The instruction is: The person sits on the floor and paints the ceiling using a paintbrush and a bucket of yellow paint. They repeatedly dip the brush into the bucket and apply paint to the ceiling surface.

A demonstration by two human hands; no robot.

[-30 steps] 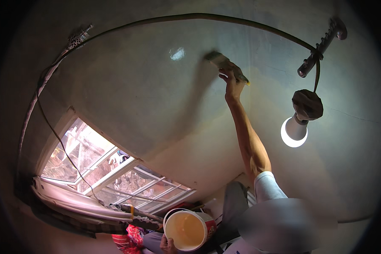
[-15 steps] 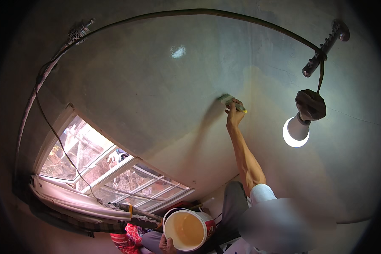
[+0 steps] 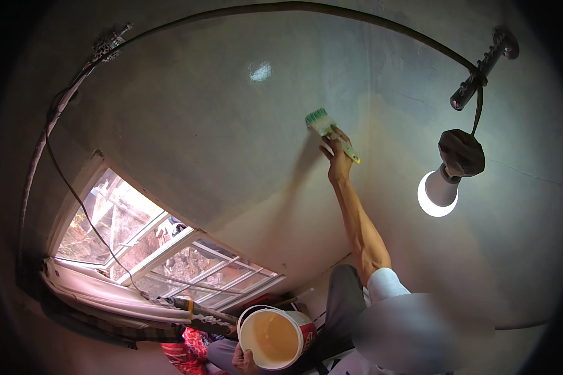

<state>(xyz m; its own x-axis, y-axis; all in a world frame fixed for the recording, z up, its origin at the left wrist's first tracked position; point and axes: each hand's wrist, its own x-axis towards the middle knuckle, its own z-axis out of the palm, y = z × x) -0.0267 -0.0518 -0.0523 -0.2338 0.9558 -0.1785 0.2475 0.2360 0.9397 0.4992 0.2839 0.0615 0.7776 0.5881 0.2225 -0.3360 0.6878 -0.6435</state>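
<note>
A wide paintbrush (image 3: 332,134) with green bristles, a pale band and a yellow-tipped handle is gripped in my right hand (image 3: 338,159). My arm reaches up, and the bristles point up and left at the wall (image 3: 231,150); whether they touch it I cannot tell. Low down, my left hand (image 3: 245,361) is closed on the near rim of a white bucket (image 3: 309,332). The bucket tilts so that its cream-coloured inside shows, and its handle stands up at the far side. The wall is darker grey above and paler below.
A lit bulb (image 3: 438,194) hangs at the right from a cable (image 3: 294,7) looped over a dark rod (image 3: 483,69). A white-framed window (image 3: 169,244) stands at the left, with bundled cloth (image 3: 106,294) below it. Red patterned fabric (image 3: 184,353) lies beside the bucket.
My right hand has moved slightly up and left, and the brush has turned so its green bristles now show. The bucket stays in my left hand, nearly unmoved.
</note>
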